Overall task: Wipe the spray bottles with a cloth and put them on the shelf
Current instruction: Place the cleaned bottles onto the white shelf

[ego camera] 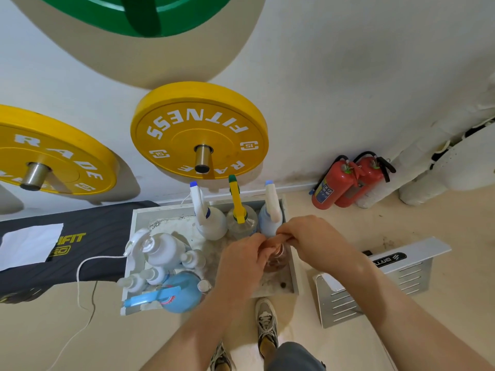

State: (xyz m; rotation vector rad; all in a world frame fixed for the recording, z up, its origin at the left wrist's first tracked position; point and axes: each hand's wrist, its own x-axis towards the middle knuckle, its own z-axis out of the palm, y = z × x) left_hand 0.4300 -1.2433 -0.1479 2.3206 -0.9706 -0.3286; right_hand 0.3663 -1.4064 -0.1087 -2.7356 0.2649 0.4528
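1. Bottle of amber liquid [278,261] stands upright in the white shelf tray [166,210], near its right wall and directly under both hands.
2. Over its top, the left hand [241,259] and right hand [313,239] meet with fingers curled, each pinching a peach-coloured cloth [281,239]; the bottle's head is hidden.
3. Just behind it, three spray bottles stand in a row along the back wall: a white-trigger bottle [211,223], a yellow-trigger bottle [241,220] and a pale blue bottle [269,218]. These look placed.
4. On the tray's left, white bottles [163,249] cluster and a blue bottle [182,290] lies on its side; whether they are wiped cannot be told, so the task seems roughly midway.
5. Further off, a yellow weight plate [199,129] hangs on the wall, with fire extinguishers [345,180] to the right.
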